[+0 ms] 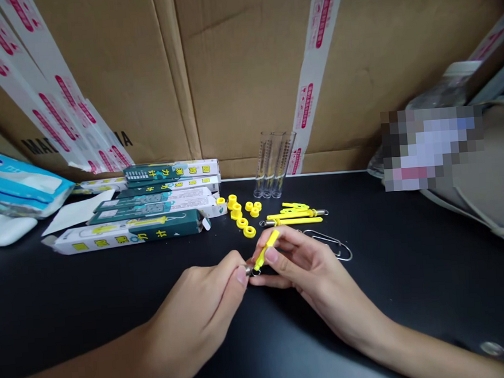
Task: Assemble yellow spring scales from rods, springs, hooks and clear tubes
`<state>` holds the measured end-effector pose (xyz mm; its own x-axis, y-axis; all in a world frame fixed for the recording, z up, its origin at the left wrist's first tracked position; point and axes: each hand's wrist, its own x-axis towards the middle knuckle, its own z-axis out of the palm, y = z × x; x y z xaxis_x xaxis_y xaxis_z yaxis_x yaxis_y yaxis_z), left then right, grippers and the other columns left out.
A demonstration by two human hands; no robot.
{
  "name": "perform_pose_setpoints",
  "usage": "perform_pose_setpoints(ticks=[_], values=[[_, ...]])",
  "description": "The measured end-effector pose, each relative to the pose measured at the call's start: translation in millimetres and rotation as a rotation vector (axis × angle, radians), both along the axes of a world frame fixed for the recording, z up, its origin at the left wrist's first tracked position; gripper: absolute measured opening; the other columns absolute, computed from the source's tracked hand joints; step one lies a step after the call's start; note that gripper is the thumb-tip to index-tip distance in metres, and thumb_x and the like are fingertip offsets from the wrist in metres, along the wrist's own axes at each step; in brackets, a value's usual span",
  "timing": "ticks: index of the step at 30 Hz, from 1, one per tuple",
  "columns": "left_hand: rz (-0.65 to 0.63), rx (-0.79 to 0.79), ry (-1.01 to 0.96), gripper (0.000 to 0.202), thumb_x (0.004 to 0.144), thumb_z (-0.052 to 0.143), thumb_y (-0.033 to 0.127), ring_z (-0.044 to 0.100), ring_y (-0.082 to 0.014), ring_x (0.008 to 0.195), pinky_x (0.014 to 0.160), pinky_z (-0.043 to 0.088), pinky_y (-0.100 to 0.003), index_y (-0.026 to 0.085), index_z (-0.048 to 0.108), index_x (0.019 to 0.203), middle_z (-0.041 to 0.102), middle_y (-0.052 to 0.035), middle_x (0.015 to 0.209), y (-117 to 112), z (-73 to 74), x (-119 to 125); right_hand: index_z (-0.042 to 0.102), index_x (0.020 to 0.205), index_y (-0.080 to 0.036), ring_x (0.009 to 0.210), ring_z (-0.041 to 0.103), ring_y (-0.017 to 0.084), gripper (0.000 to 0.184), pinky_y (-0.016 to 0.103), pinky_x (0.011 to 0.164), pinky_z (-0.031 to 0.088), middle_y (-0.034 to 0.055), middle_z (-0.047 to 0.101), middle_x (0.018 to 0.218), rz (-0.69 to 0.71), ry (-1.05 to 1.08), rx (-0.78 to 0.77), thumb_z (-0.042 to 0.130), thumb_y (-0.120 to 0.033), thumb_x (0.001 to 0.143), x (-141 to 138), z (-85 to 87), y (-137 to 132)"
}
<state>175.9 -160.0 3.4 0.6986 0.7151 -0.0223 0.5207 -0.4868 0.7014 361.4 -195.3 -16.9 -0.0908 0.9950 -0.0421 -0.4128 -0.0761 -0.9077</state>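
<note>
The slim yellow plastic piece [265,250] with a small metal end [249,270] is held in the air above the table, between the two hands. Its long axis goes on a slant, from the metal end at lower left up to the yellow tip at upper right, and this tip points toward the other yellow parts. The left hand [196,314] is closed, and its fingertips pinch at the metal end, so this hand is nearer to the metal part. The right hand [312,271] pinches the yellow part between thumb and fingers, and it is nearer to the yellow tip. The two hands are almost touching at the fingertips.

Just beyond the hands, on the black table [414,281], lie yellow plastic rings [249,231] and a group of yellow strips with metal ends [294,215]. A bent wire clip [329,244] is just beside the right hand. Farther away stand clear graduated tubes [274,164], and white and green boxes [149,205] lie to the left. Behind all this is a cardboard carton [243,68] with printed tape.
</note>
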Motion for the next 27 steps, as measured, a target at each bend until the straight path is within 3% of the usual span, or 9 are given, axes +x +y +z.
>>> perform_pose_setpoints(ticks=[10, 19, 25, 27], values=[[0.129, -0.095, -0.051, 0.037, 0.102, 0.029, 0.039, 0.037, -0.0136, 0.054, 0.054, 0.025, -0.030, 0.024, 0.036, 0.069, 0.037, 0.0071, 0.058, 4, 5.6, 7, 0.072, 0.090, -0.021, 0.085, 0.068, 0.015, 0.015, 0.028, 0.078, 0.065, 0.0018, 0.068, 0.093, -0.036, -0.088, 0.091, 0.078, -0.034, 0.086, -1, 4.1, -1], [0.226, -0.229, -0.166, 0.042, 0.101, 0.032, 0.042, 0.037, -0.0133, 0.057, 0.056, 0.028, -0.028, 0.022, 0.036, 0.064, 0.039, 0.0059, 0.058, 4, -1.4, 3, 0.074, 0.087, -0.022, 0.082, 0.074, 0.016, 0.015, 0.025, 0.073, 0.063, 0.0030, 0.077, 0.093, -0.118, -0.218, 0.155, 0.085, -0.029, 0.079, -2, 5.7, -6], [0.304, -0.388, -0.306, 0.039, 0.100, 0.034, 0.043, 0.027, -0.0110, 0.049, 0.047, 0.024, -0.025, 0.023, 0.037, 0.067, 0.033, 0.0082, 0.056, 7, -9.0, 3, 0.071, 0.074, -0.019, 0.085, 0.075, 0.015, 0.017, 0.024, 0.079, 0.062, 0.0044, 0.079, 0.097, -0.043, -0.134, 0.086, 0.086, -0.027, 0.078, -2, 3.5, -4], [0.321, -0.419, -0.323, 0.040, 0.099, 0.035, 0.047, 0.025, -0.0105, 0.048, 0.046, 0.023, -0.024, 0.022, 0.039, 0.068, 0.033, 0.0088, 0.055, 9, -11.0, 4, 0.073, 0.079, -0.019, 0.083, 0.076, 0.014, 0.017, 0.022, 0.079, 0.061, 0.0040, 0.080, 0.093, -0.006, -0.097, 0.037, 0.087, -0.028, 0.077, -2, 3.2, -3]])
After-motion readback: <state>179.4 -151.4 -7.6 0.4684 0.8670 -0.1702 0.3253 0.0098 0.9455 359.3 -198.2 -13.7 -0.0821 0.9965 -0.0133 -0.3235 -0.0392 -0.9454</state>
